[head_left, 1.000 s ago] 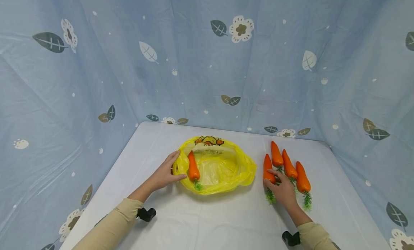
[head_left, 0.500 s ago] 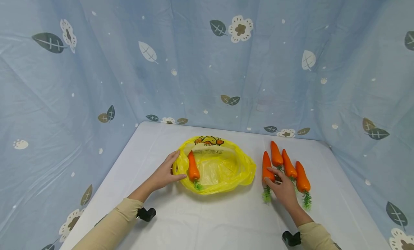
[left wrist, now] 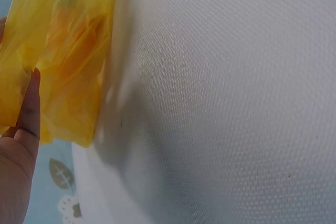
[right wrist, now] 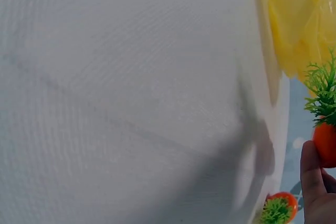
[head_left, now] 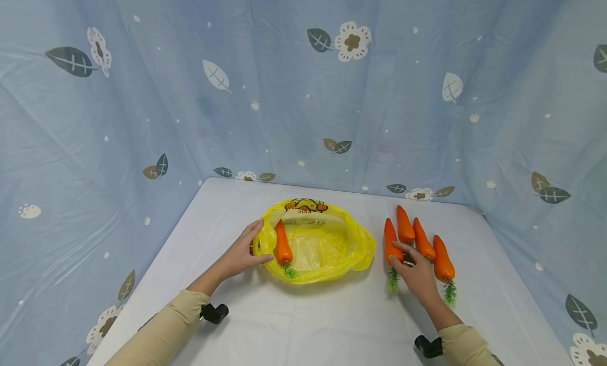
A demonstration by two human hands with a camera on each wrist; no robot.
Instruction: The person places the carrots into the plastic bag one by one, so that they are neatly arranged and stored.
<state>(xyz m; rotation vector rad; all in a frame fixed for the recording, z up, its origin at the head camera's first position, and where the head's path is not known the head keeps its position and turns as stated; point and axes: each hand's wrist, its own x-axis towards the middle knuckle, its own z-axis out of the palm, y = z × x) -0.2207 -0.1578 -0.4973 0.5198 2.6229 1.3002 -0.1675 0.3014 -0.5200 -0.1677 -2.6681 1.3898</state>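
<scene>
A yellow plastic bag (head_left: 348,268) stands with its mouth wide at mid-table. One toy carrot (head_left: 283,247) with a green top lies inside, and its orange shows through the bag wall in the left wrist view. My left hand (head_left: 242,254) holds the bag's left rim, thumb toward the front; some fingers are hidden by the plastic. To the right of the bag, my right hand (head_left: 417,271) grips another toy carrot (head_left: 390,237) by its thick end, tip pointing away. In the right wrist view its leafy top (right wrist: 323,87) shows above the thumb.
Right beside the gripped carrot lie three more toy carrots, a far one (head_left: 404,224), a middle one (head_left: 422,239) and the rightmost one (head_left: 443,258). A white cloth covers the table (head_left: 303,324). Blue patterned curtains (head_left: 284,92) enclose its back and sides.
The carrot in my right hand has shifted slightly away from me and a little left, then its leafy end swung slightly right. My left hand and the bag have stayed in place.
</scene>
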